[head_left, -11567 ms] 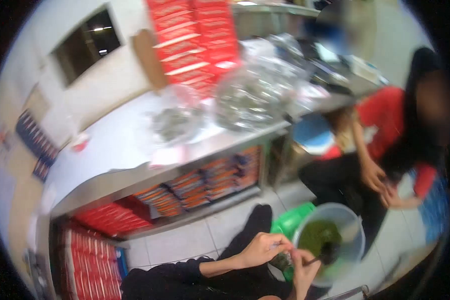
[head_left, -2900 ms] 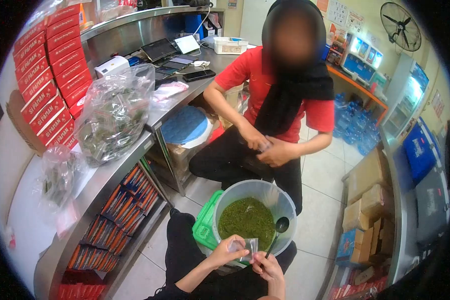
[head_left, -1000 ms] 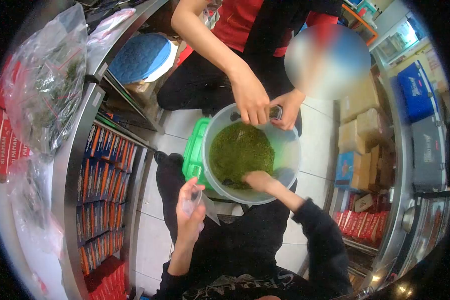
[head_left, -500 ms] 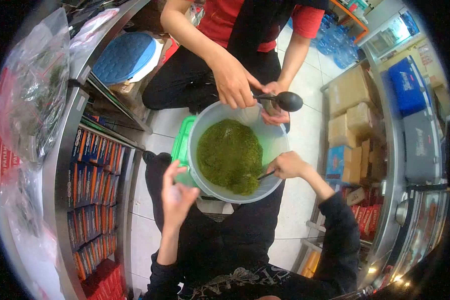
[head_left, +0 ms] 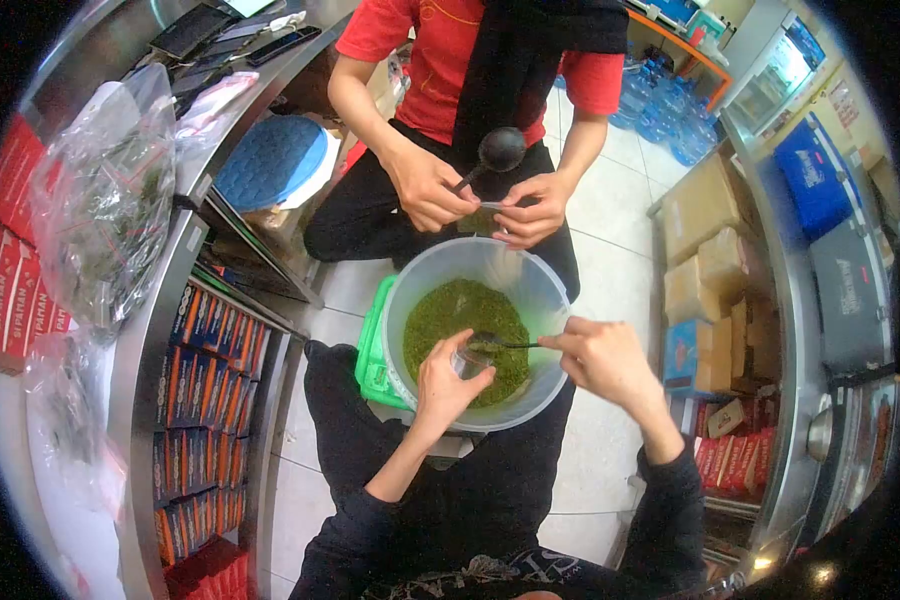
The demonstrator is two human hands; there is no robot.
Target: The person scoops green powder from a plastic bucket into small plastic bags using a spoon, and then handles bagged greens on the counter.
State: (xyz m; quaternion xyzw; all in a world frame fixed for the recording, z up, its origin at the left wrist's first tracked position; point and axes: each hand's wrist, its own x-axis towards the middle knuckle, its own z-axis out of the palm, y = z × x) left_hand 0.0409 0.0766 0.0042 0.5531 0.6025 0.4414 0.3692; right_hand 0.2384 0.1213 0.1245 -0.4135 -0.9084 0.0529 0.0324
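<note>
A translucent round tub (head_left: 550,385) holds a green, chopped or ground mass (head_left: 440,310). Over its near part, my left hand (head_left: 448,380) keeps a small clear plastic bag (head_left: 467,365) between thumb and fingers. My right hand (head_left: 605,365) grips the dark handle of a spoon (head_left: 487,343), whose bowl, with some green stuff in it, is at the bag's mouth. Across the tub, a person in a red shirt (head_left: 440,60) has a black ladle (head_left: 501,150) in one hand and a small clear bag (head_left: 488,207) between both hands.
A green lid or box (head_left: 373,345) lies beside the tub at left. Shelves of boxed packets (head_left: 195,390) and a metal counter with plastic bags (head_left: 110,220) stand at left. On the right are cardboard boxes (head_left: 700,200), a blue case (head_left: 808,175) and water bottles (head_left: 660,110).
My left hand has moved from the tub's left side to above it with the bag. My right hand has lifted the spoon from the green mass to the bag. The other person's hands have moved back.
</note>
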